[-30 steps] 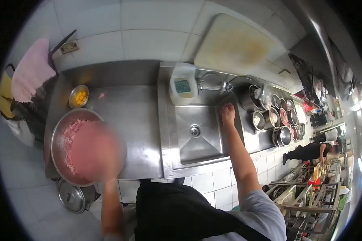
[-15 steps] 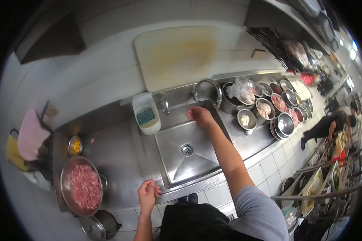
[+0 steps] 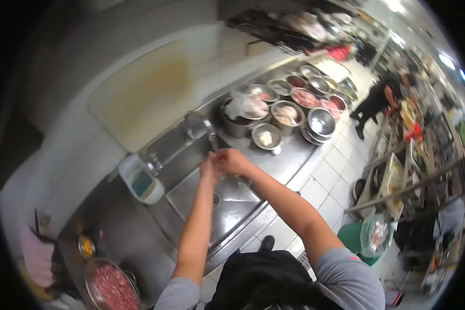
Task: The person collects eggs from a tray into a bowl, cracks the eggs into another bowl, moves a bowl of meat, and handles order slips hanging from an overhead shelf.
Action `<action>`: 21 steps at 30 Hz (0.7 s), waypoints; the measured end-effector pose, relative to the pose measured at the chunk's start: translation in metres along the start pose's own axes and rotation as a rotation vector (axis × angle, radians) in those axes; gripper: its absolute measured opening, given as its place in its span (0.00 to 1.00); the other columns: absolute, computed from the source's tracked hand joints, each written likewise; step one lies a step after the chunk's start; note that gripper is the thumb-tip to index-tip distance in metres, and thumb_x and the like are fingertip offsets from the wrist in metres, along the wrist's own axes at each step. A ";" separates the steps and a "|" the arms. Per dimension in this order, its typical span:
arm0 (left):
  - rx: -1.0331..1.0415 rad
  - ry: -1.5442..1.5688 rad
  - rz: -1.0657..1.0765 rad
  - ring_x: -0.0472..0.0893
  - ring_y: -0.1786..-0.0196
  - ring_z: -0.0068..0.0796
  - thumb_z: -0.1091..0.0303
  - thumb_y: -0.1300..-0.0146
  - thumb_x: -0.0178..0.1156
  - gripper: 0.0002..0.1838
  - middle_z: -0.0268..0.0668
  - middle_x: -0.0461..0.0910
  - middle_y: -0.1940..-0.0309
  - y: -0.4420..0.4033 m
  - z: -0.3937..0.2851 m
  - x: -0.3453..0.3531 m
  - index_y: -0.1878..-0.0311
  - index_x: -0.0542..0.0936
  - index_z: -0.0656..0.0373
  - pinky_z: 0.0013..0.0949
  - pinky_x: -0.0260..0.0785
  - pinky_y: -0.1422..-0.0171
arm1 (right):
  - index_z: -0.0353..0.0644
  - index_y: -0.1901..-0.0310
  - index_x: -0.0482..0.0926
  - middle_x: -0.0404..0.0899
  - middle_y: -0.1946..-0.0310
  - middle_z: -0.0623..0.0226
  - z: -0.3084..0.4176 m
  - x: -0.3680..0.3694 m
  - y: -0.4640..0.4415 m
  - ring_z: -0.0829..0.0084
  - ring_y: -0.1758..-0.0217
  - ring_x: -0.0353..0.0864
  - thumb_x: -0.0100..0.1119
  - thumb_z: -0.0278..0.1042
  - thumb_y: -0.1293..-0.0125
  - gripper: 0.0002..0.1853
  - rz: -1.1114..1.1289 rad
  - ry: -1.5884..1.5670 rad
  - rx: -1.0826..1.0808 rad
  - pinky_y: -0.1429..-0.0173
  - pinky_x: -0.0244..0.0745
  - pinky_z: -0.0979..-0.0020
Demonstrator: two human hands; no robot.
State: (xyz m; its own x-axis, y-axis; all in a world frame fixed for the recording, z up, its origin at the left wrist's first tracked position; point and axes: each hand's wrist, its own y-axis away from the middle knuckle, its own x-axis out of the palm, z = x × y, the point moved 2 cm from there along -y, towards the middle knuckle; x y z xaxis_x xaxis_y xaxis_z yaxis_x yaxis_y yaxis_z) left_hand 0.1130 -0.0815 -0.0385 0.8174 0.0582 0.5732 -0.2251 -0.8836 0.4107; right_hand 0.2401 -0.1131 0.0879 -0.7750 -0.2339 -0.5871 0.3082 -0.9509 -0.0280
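My left hand (image 3: 210, 168) and my right hand (image 3: 229, 161) touch each other over the steel sink (image 3: 232, 209), under the curved faucet (image 3: 197, 125). Water appears to run from the spout onto them. Both hands are blurred and overlap, so their fingers are hard to make out. To the left of the faucet, a white container (image 3: 141, 178) holds a green sponge (image 3: 141, 184). A large steel bowl of raw meat (image 3: 113, 285) sits at the lower left, beside a small bowl of yellow yolks (image 3: 86, 247).
Right of the sink stand several metal bowls and pots, among them a pot with a plastic bag (image 3: 246, 106) and an empty bowl (image 3: 320, 122). A cutting board (image 3: 144, 95) leans on the wall. Another person (image 3: 380, 99) is at the right, near shelves and a green bin (image 3: 364, 240).
My left hand has gone from the meat bowl to the sink and now meets my right hand under the faucet. The camera view has turned toward the right.
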 end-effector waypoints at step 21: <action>0.255 -1.837 -0.461 0.80 0.53 0.47 0.68 0.39 0.62 0.16 0.50 0.80 0.57 -0.042 -0.102 -0.057 0.54 0.73 0.70 0.46 0.71 0.46 | 0.39 0.73 0.72 0.77 0.78 0.53 -0.194 -0.319 0.772 0.50 0.71 0.78 0.64 0.31 0.48 0.10 -1.248 0.651 1.203 0.66 0.72 0.56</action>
State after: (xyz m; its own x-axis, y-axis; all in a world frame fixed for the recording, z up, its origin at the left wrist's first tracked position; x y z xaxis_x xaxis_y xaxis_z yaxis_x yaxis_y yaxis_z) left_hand 0.0220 0.0002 -0.0157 0.2942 -0.0670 -0.9534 0.0749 -0.9929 0.0929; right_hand 0.8322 -0.7336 0.0960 0.1819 0.4589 -0.8697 -0.9423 -0.1715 -0.2876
